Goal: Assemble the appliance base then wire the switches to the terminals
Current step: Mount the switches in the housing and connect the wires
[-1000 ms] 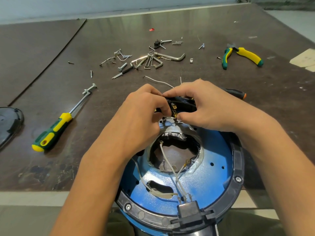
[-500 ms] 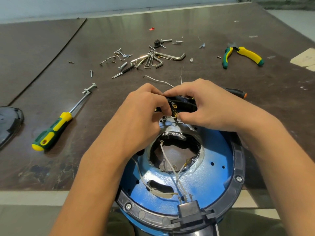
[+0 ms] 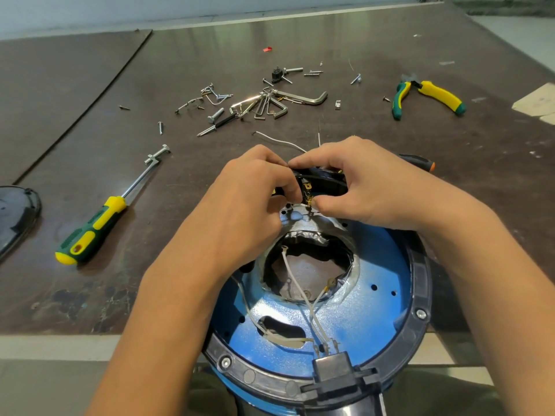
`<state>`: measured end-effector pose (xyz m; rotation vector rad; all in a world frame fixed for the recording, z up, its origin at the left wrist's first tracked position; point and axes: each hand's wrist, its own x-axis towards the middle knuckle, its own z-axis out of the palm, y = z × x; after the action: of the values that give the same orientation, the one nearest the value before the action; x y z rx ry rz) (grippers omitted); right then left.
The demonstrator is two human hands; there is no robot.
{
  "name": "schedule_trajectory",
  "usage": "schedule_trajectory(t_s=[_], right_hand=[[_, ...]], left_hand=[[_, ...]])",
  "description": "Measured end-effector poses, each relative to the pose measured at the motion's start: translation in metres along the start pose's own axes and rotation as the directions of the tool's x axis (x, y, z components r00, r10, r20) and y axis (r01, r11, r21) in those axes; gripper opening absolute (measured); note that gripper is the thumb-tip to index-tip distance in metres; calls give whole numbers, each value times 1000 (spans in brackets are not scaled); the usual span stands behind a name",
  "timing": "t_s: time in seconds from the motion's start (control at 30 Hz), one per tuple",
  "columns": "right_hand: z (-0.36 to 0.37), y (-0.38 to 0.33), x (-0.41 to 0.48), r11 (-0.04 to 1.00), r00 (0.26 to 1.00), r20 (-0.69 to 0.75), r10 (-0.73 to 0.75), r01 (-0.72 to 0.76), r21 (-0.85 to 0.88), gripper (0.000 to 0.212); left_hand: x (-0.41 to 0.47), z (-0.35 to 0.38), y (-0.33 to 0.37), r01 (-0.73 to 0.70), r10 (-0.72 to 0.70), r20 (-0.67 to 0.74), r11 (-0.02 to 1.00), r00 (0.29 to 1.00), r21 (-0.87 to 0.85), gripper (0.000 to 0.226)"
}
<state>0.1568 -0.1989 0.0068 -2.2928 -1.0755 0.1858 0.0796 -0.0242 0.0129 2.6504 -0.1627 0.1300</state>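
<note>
Unmoved | left hand (image 3: 249, 205), right hand (image 3: 375, 187): fingers (image 3: 315, 159) pinching 1 switch (image 3: 326, 189) | 1 base (image 3: 375, 319)

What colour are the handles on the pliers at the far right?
Green and yellow: the pliers show clearly in the head view.

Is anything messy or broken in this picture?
Yes. Screws and hex keys lie scattered loose across the far part of the table. On the blue appliance base, the silvery lining around the middle hole looks ragged and crumpled, and one white wire seems to end loose inside it.
</note>
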Motion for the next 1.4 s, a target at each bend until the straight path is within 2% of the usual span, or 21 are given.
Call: schedule_trajectory(t_s=[0.5,1.03,1.27,1.4], right_hand=[[1,-1,0,1000,1000,-27,0,0,4,44],[2,-2,1,995,996,-23,81,-82,-61,46],[4,-1,2,992,995,-58,77,-82,-94,44],[5,1,3,989,994,-68,81,-89,-116,45]], left_hand=[[1,0,-1,-9,9,-16,1000,1000,1,28],[0,0,0,-21,21,-14,1000,1000,11,28],[0,0,-2,-5,4,-54,1000,999,-26,23],[-1,1,-2,-2,0,-70,999,998,-32,28]])
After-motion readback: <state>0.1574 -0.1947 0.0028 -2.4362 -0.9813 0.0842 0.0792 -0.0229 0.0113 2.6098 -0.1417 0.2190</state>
